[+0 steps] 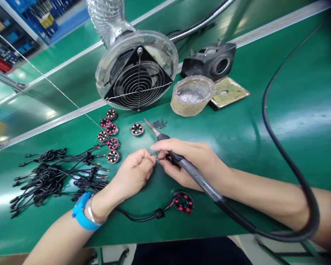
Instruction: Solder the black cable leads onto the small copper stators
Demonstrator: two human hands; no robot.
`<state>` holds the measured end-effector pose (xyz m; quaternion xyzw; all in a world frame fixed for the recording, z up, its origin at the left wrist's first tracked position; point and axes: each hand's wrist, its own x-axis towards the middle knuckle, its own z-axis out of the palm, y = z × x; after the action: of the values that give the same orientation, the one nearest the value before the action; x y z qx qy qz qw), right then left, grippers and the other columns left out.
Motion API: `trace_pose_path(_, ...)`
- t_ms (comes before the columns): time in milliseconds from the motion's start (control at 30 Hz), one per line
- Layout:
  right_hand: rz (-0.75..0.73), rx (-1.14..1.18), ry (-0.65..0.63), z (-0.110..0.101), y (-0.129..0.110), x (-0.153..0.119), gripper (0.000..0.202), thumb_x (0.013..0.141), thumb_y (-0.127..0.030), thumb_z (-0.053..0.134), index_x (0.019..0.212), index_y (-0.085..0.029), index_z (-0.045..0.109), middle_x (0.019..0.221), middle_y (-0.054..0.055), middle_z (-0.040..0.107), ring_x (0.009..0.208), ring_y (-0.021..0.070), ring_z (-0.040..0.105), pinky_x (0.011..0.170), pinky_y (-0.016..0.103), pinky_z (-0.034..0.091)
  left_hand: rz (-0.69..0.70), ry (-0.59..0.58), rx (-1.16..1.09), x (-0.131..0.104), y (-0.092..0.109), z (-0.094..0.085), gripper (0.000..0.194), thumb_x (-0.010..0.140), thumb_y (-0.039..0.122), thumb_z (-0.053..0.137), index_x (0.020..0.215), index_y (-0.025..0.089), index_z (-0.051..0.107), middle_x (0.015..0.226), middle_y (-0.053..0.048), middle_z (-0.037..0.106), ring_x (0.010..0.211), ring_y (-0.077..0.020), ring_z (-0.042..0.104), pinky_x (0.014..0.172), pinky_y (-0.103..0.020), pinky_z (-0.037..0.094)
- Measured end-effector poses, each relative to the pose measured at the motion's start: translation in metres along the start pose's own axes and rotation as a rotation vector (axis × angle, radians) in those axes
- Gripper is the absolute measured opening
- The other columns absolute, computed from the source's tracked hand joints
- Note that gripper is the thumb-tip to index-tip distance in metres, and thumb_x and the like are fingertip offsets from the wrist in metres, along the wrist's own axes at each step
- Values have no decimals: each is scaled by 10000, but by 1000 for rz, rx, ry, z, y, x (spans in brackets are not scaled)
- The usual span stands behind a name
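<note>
**Head view: small part pinched between both hands, iron tip pointing away**

Head view of a green bench [264, 147]. The left hand [134, 173] and right hand [190, 163] meet at centre, fingertips closed together on a small part [156, 157]; it is too small and too hidden to identify. The left thumb and forefinger are pinched shut on it from the left. The right hand closes on it from the right and also clamps a soldering iron [193, 173] across its fingers.

The iron's long axis runs diagonally: tip [146, 121] up and to the left, well beyond the fingertips; cable [278, 147] trailing down to the right and looping back. The tip thus lies farther from the person than the pinched part, not on it. Both hands are equally near the part.

A wired stator [183, 202] lies just below the right hand, its lead running left under the left wrist. More stators [110, 138] and a wire bundle [52, 176] lie to the left; the fan [138, 82], tin dish [192, 95] and sponge [228, 92] stand behind.
</note>
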<state>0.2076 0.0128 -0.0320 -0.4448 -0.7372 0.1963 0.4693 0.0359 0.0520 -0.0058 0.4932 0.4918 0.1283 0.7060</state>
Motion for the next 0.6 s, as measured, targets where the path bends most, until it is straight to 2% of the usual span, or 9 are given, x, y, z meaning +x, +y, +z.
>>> trace_pose_path(67,-15,-3,0,-3,-1,0,358,791,-43,564,1109,-208,572,895,-19,694,749,87,670,710,166,539,-1,8,8,0,0,0,242,908,301,480,701,189,426,469,106,387,345,-14,230,350,-130,201)
trace_pose_path(200,-42,-41,53,-16,-6,2,271,879,-59,529,1104,-177,620,902,9,720,738,84,679,704,170,541,-7,18,16,1,1,1,257,909,297,470,682,191,413,466,104,388,335,-17,231,342,-137,194)
trace_pose_path(300,-26,-80,59,-29,-11,2,267,904,-148,546,1152,-172,641,826,33,692,692,119,649,614,219,528,-7,17,23,1,2,1,274,909,304,471,668,192,405,465,101,388,334,-20,235,342,-142,192)
trace_pose_path(433,-7,-25,68,-44,-18,-2,227,850,-181,530,1012,-228,681,620,5,554,537,137,520,495,281,449,-9,8,23,0,4,2,278,905,297,475,658,189,407,460,100,390,336,-18,230,359,-145,202)
trace_pose_path(533,11,37,17,-47,-21,-4,210,800,-133,510,919,-239,647,624,4,553,503,134,486,472,294,423,-15,6,21,1,4,2,271,899,292,482,658,188,414,465,100,387,341,-19,230,366,-149,200)
trace_pose_path(600,-3,65,38,-46,-21,-4,190,791,-128,509,890,-238,628,654,10,578,506,130,494,468,293,421,-18,7,23,1,5,2,269,899,290,479,658,189,414,466,100,387,341,-21,230,367,-153,196)
